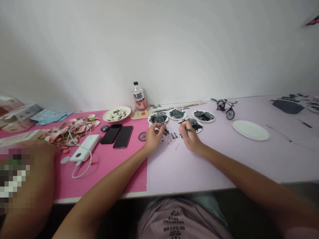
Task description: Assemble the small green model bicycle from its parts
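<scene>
My left hand (153,136) rests on the table and pinches a small dark part at its fingertips, close to a white plate of black wheel parts (158,118). My right hand (189,134) holds a small green tool or part by the fingertips, just in front of another plate of dark parts (196,125). Tiny loose metal pieces (173,137) lie on the table between both hands. A small black wheel (142,136) lies left of my left hand.
Two more plates of parts (177,114) (203,116) stand behind. A finished model bicycle (225,107), an empty white plate (250,130), a bottle (139,97), two phones (117,135), a power bank (85,147) and a dish of seeds (117,114) lie around. Another person's arm (30,186) is at the left.
</scene>
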`<state>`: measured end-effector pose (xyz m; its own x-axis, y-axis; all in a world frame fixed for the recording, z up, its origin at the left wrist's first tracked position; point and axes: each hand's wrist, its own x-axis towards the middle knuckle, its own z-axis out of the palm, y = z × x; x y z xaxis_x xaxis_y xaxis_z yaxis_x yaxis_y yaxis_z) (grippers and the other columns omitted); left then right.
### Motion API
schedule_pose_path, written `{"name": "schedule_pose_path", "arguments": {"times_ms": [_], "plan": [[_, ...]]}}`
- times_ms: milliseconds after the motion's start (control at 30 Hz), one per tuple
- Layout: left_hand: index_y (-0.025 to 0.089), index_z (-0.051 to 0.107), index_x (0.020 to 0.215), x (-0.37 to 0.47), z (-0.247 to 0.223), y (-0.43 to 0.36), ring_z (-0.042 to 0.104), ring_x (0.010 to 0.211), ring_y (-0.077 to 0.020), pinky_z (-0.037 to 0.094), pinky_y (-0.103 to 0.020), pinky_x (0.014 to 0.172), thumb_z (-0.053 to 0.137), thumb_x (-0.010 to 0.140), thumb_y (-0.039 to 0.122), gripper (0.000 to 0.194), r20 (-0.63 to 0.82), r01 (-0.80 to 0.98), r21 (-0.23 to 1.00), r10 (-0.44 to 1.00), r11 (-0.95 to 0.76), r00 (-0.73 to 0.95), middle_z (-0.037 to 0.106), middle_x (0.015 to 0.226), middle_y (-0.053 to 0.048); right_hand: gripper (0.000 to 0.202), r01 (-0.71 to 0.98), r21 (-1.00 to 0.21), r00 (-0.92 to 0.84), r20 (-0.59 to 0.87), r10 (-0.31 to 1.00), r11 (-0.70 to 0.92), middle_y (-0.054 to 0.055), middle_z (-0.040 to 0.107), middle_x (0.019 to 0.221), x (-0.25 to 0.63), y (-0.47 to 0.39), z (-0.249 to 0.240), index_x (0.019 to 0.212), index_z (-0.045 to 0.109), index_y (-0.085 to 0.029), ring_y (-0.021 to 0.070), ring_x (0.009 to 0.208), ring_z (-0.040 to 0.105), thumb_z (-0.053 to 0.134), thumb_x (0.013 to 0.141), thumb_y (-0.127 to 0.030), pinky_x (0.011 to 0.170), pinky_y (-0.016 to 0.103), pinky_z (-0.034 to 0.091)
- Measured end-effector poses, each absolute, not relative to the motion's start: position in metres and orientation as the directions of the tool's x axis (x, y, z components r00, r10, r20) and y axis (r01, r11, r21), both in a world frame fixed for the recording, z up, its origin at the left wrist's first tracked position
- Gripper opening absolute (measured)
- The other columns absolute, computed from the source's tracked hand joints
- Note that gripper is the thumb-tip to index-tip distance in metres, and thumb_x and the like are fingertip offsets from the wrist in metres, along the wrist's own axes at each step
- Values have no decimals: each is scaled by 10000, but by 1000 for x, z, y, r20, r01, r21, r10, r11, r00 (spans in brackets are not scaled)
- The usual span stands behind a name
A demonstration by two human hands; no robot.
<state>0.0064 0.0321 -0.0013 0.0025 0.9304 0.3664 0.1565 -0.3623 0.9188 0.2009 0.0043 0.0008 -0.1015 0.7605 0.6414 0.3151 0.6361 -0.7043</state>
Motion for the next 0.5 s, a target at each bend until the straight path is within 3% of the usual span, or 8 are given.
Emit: {"name": "schedule_pose_path", "arguments": {"times_ms": [167,300,500], "plan": [[187,607,881,6,-3,32,674,607,-134,500,-201,488,712,854,555,384,365,155,919,931,-362,11,647,764,-3,311,261,-780,-131,555,822,568,-8,519,823,199,8,5,914,482,-242,147,672,474,579,981,-530,599,277,399],[189,599,873,6,-4,32,662,586,-128,469,-194,475,707,861,555,381,375,166,913,927,-374,26,644,752,1,380,274,-802,-163,505,847,531,6,585,814,201,7,7,913,582,-214,150,686,510,563,978,-588,611,267,409],[193,601,856,7,-1,30,602,533,-110,447,-198,457,716,855,541,366,382,166,910,924,-380,23,627,717,9,512,307,-843,-242,380,893,442,-29,483,613,203,5,6,761,625,-199,124,543,410,499,1004,-631,536,261,339]]}}
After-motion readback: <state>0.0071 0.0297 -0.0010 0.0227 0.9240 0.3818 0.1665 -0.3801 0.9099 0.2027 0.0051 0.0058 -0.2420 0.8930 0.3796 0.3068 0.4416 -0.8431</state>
